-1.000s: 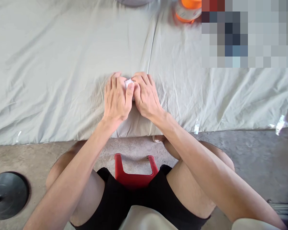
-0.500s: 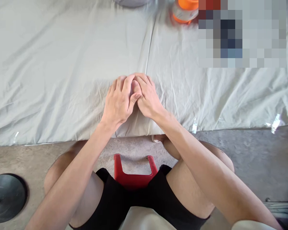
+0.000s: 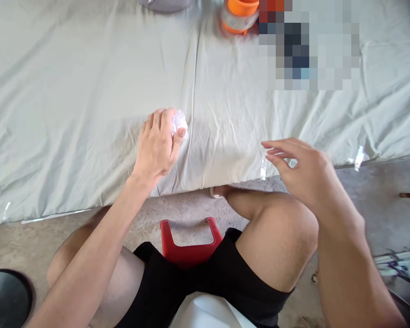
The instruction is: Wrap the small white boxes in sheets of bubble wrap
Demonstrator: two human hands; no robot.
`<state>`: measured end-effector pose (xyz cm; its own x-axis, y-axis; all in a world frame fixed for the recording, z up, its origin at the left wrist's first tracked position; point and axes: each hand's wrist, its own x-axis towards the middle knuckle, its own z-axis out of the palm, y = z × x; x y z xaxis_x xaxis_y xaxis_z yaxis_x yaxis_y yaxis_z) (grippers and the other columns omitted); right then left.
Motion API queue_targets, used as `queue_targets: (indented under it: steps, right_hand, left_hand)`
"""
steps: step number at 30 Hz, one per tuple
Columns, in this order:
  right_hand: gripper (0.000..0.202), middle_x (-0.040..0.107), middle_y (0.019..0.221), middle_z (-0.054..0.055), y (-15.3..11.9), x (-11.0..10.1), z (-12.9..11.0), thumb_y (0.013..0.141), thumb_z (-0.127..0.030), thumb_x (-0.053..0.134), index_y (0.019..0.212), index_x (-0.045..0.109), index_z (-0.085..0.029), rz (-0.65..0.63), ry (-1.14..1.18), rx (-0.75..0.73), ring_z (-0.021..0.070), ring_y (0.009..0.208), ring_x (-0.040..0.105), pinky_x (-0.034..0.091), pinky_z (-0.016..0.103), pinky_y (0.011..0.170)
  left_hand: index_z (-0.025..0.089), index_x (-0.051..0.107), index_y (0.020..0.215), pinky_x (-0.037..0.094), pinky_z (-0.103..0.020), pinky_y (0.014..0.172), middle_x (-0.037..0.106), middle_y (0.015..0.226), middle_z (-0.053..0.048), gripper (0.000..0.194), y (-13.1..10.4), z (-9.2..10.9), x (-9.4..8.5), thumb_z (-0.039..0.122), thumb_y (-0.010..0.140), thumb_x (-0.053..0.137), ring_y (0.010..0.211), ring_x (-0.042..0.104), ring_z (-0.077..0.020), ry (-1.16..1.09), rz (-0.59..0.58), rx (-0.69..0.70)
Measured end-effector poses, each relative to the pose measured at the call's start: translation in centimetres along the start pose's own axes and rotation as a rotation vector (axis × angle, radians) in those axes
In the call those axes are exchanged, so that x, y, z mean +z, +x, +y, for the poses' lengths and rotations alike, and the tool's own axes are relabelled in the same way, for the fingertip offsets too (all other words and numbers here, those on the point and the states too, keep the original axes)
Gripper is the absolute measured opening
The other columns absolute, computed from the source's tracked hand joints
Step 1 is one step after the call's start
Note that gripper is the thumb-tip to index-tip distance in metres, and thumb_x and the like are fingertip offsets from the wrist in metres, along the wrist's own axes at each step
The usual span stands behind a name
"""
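A crumpled, whitish, see-through wad (image 3: pixel 180 123) shows between the thumb and fingers of my left hand (image 3: pixel 156 141), which is closed on it above the cloth near the table's front edge. My right hand (image 3: pixel 299 166) is raised at the right, over the cloth's front edge, with its fingers apart and nothing visible in them. The light grey cloth (image 3: pixel 99 82) is wrinkled and has a seam running away from me beside the wad.
An orange container (image 3: pixel 241 20) and a grey object (image 3: pixel 166 3) stand at the far side. Red stool (image 3: pixel 191 253) between my legs; black round base (image 3: pixel 8 294) on the floor at lower left. Clear tape strips (image 3: pixel 263 167) hang at the cloth's edge.
My hands were together over the cloth; my right hand has moved away to the right and its fingers have parted. The wad now shows in my left hand. The view has shifted slightly.
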<state>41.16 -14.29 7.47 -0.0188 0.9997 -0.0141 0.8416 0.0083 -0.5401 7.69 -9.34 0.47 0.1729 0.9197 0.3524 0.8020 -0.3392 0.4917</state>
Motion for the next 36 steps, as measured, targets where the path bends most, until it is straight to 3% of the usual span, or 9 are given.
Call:
queue_targets:
  steps: [4,7,10,16,21,26,30,33,36]
  right_hand:
    - [0.031,0.085,0.117,0.011,-1.3,1.3,2.4,0.096,-0.033,0.065,0.121,0.084,-0.029,-0.045,-0.006,0.037,0.0355,0.105,0.083,0.066,0.056,0.1]
    - [0.025,0.083,0.117,0.013,-1.4,1.7,2.4,0.096,-0.036,0.065,0.114,0.081,-0.03,-0.039,-0.02,0.039,0.0375,0.106,0.083,0.065,0.058,0.102]
    - [0.02,0.08,0.113,0.013,-1.0,1.5,2.3,0.093,-0.036,0.064,0.106,0.077,-0.031,-0.052,-0.024,0.058,0.0386,0.104,0.081,0.064,0.061,0.104]
    - [0.009,0.077,0.102,0.012,0.0,1.2,2.9,0.086,-0.038,0.065,0.091,0.067,-0.032,-0.111,-0.011,0.115,0.0367,0.092,0.074,0.061,0.06,0.097]
    - [0.01,0.078,0.097,0.012,0.8,0.6,3.2,0.087,-0.041,0.065,0.083,0.066,-0.031,-0.239,-0.024,0.148,0.0365,0.089,0.072,0.059,0.059,0.09]
    - [0.013,0.077,0.091,0.008,1.4,-0.2,3.1,0.08,-0.044,0.067,0.084,0.065,-0.031,-0.306,-0.001,0.176,0.0337,0.089,0.073,0.06,0.058,0.093]
    - [0.017,0.076,0.088,0.006,0.8,-0.5,3.2,0.081,-0.047,0.071,0.088,0.068,-0.032,-0.221,0.037,0.134,0.0326,0.087,0.075,0.063,0.06,0.095]
    - [0.013,0.081,0.091,0.006,-0.4,-1.3,2.7,0.085,-0.04,0.074,0.098,0.076,-0.036,-0.15,0.038,0.081,0.0341,0.091,0.079,0.065,0.059,0.095]
    - [0.011,0.085,0.095,0.006,-1.6,-2.5,0.6,0.091,-0.034,0.075,0.099,0.08,-0.04,-0.073,-0.037,0.026,0.0354,0.095,0.084,0.067,0.054,0.083]
  left_hand:
    - [0.026,0.061,0.162,0.046,-0.06,0.134,0.068,0.17,-0.012,0.071,0.5,-0.3,-0.1,0.061,0.123,0.013,0.161,0.061,-0.0332,-0.064,-0.014,-0.052]
    - [0.032,0.059,0.167,0.038,-0.064,0.14,0.06,0.179,-0.003,0.06,1.2,-0.5,0.4,0.048,0.122,0.022,0.174,0.048,-0.0295,-0.057,-0.053,-0.115]
    - [0.033,0.058,0.166,0.034,-0.067,0.141,0.057,0.182,-0.001,0.057,1.6,0.0,0.4,0.036,0.118,0.026,0.177,0.044,-0.0269,-0.031,-0.066,-0.145]
    - [0.037,0.055,0.14,0.042,-0.059,0.14,0.073,0.166,-0.003,0.039,1.1,1.6,-1.1,0.018,0.114,0.033,0.175,0.047,-0.018,-0.131,0.004,-0.114]
    - [0.034,0.051,0.128,0.046,-0.058,0.137,0.079,0.156,-0.009,0.023,0.9,1.4,-1.5,0.023,0.114,0.035,0.173,0.052,-0.0237,-0.16,-0.015,-0.113]
    - [0.036,0.054,0.138,0.045,-0.055,0.139,0.073,0.164,-0.008,0.032,0.7,1.3,-1.8,0.025,0.116,0.034,0.172,0.052,-0.0227,-0.134,-0.048,-0.115]
    - [0.037,0.066,0.121,0.044,-0.059,0.14,0.061,0.175,-0.002,0.02,0.9,1.3,-2.3,0.035,0.118,0.047,0.179,0.039,-0.0281,-0.037,0.013,-0.08]
    - [0.035,0.07,0.109,0.048,-0.068,0.131,0.068,0.163,-0.006,0.023,1.0,1.2,-2.2,0.042,0.119,0.05,0.163,0.053,-0.0365,0.066,0.047,-0.073]
    - [0.032,0.068,0.101,0.053,-0.069,0.117,0.076,0.14,-0.01,0.03,1.1,1.2,-1.9,0.039,0.12,0.046,0.137,0.067,-0.0377,0.128,0.076,-0.026]
